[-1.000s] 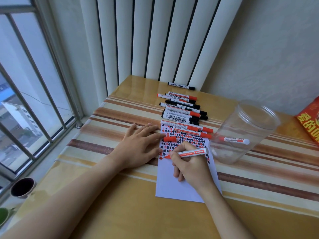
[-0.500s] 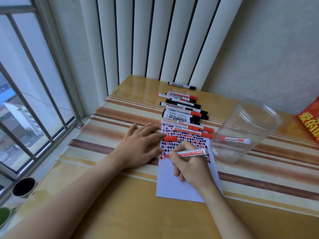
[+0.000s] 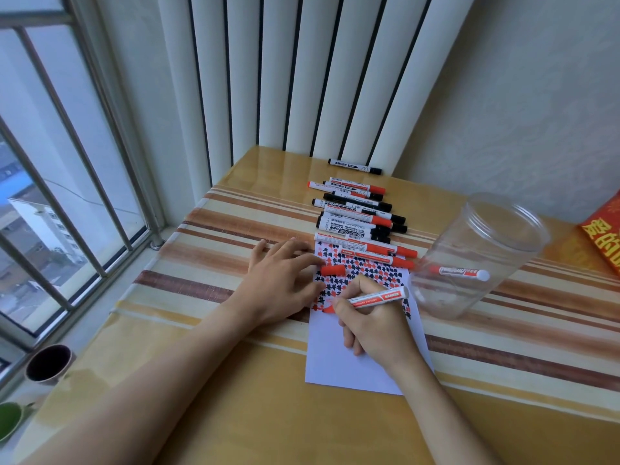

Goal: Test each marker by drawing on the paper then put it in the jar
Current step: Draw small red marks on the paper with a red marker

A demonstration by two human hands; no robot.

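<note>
Right hand (image 3: 375, 325) is curled around a red marker (image 3: 379, 298), pinching it near the tip, with the tip down on the paper (image 3: 352, 364) at the left end of the lowest row of marks. Left hand (image 3: 285, 280) lies flat with fingers straight and spread, pressing the paper's left edge against the counter (image 3: 235, 414). A loose red cap (image 3: 332, 270) lies on the paper just beside the left fingertips. The paper's upper half is covered in rows of small red and black marks; its lower half is blank white. Beyond the paper's far edge a row of markers (image 3: 355, 223) with red and black caps lies side by side, the nearest two overlapping the top of the sheet, and one black marker (image 3: 354, 166) sits apart near the wall. To the right of the paper stands a clear plastic jar (image 3: 479, 256), lid off, with one red marker in the jar (image 3: 459, 272) visible through its wall. A striped cloth (image 3: 201, 236) covers the middle of the counter. On the window ledge at lower left sit a dark cup (image 3: 48, 364) and a green cup (image 3: 8, 419).
</note>
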